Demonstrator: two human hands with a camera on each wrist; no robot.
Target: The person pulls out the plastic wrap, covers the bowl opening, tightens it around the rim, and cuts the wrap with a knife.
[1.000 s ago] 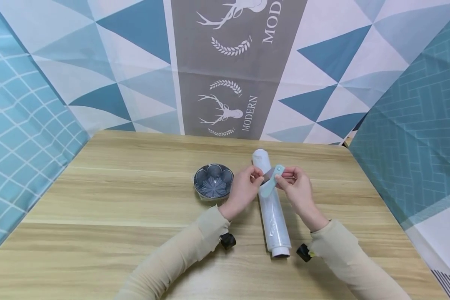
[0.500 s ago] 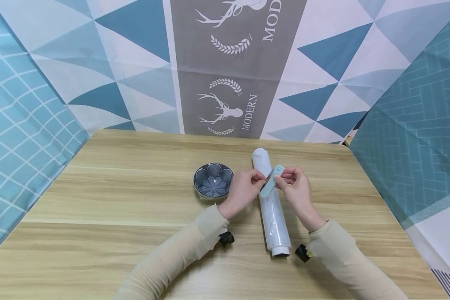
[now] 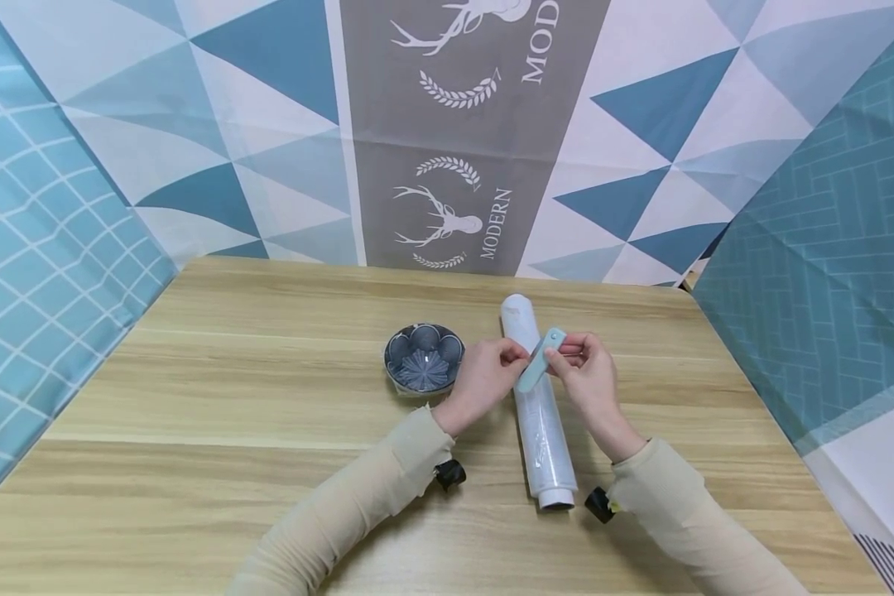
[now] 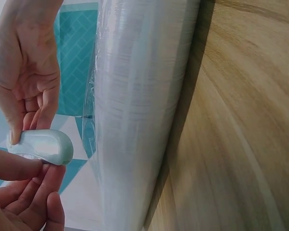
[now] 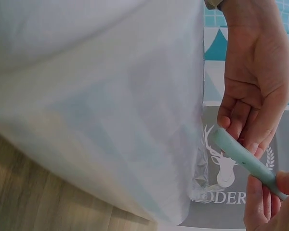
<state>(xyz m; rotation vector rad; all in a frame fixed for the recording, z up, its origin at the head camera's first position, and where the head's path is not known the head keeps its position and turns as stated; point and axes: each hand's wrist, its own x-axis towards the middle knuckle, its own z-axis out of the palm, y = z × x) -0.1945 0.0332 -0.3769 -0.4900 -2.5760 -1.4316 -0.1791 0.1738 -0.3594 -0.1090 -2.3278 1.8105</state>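
Note:
A folding knife (image 3: 542, 362) with a pale blue-green handle is held in the air over a roll of clear plastic wrap (image 3: 547, 447). My right hand (image 3: 594, 377) grips the handle near its pivot end, between thumb and fingers. From the other side, my left hand (image 3: 486, 374) pinches at the blade edge of the knife with thumb and forefinger. Most of the blade is hidden by the handle and fingers. In the left wrist view the handle (image 4: 43, 146) lies between both hands; the right wrist view shows its narrow side (image 5: 245, 159).
Left of the roll stands a dark blue-grey bowl (image 3: 425, 360) with a petal pattern inside and what looks like clear film at its rim. All rests on a wooden table (image 3: 194, 397). Patterned cloth hangs behind and at both sides.
The knife's blade, plainly visible a second ago, has folded toward the handle. My left fingers moved slightly right and down with it; in the last half second little has moved.

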